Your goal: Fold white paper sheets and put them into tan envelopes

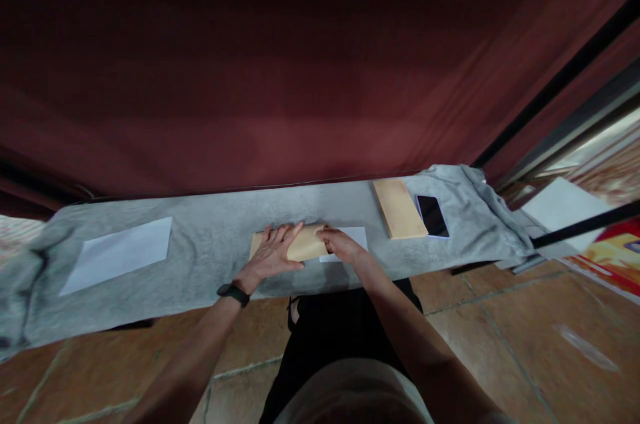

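A tan envelope (306, 245) lies on the grey cloth (210, 257) in front of me. My left hand (273, 254) rests flat on its left part, fingers stretched out and slightly spread. My right hand (341, 245) is at the envelope's right end, fingers curled and pinching where a white sheet (356, 236) sticks out from the envelope. A black band sits on my left wrist.
A white sheet (120, 253) lies at the left on the cloth. A stack of tan envelopes (399, 208) and a dark phone (432, 215) lie at the right. A dark red curtain (280, 77) hangs behind. Tiled floor (525, 344) is below.
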`<state>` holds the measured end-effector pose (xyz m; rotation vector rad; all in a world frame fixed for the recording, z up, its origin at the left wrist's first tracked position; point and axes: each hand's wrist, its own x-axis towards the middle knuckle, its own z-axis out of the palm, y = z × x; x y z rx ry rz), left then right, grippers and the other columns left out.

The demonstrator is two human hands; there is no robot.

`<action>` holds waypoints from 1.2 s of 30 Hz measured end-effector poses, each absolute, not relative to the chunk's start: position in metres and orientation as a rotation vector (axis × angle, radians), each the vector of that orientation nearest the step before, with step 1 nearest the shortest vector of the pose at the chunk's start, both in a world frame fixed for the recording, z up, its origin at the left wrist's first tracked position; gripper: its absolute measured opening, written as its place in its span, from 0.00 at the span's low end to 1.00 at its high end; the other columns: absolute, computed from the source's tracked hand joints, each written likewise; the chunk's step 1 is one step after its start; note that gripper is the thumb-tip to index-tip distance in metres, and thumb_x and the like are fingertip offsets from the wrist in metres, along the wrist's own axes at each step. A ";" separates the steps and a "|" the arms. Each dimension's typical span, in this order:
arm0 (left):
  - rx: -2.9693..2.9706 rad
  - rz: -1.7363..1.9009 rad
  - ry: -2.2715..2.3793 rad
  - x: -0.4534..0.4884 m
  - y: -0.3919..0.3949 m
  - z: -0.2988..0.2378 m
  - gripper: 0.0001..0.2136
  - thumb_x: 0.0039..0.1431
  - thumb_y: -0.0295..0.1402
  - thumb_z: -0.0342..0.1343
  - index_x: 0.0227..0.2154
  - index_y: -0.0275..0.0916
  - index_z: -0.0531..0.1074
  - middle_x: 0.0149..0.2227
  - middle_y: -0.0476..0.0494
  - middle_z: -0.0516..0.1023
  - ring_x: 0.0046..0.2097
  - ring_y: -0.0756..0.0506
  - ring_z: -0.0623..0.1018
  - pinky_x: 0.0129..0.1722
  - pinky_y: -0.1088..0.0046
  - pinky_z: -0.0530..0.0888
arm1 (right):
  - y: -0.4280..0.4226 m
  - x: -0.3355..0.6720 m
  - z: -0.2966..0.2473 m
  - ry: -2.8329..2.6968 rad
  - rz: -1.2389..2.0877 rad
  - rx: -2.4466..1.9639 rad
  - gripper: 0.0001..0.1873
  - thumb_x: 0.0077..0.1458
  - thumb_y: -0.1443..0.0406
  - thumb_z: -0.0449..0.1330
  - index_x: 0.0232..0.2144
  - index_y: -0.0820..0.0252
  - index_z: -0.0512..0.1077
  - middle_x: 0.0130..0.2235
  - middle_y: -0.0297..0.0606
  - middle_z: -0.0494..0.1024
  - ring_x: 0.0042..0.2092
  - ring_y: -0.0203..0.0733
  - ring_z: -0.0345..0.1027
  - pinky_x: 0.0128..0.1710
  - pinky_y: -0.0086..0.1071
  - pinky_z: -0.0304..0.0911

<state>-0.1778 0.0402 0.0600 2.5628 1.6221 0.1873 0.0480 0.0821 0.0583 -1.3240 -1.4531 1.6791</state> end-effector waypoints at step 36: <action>2.653 0.306 1.419 -0.076 0.000 0.025 0.38 0.69 0.54 0.38 0.71 0.32 0.43 0.71 0.30 0.50 0.72 0.39 0.53 0.69 0.58 0.53 | 0.039 0.088 0.010 -2.421 0.194 -1.471 0.30 0.66 0.66 0.47 0.68 0.66 0.55 0.70 0.51 0.53 0.71 0.52 0.47 0.68 0.50 0.45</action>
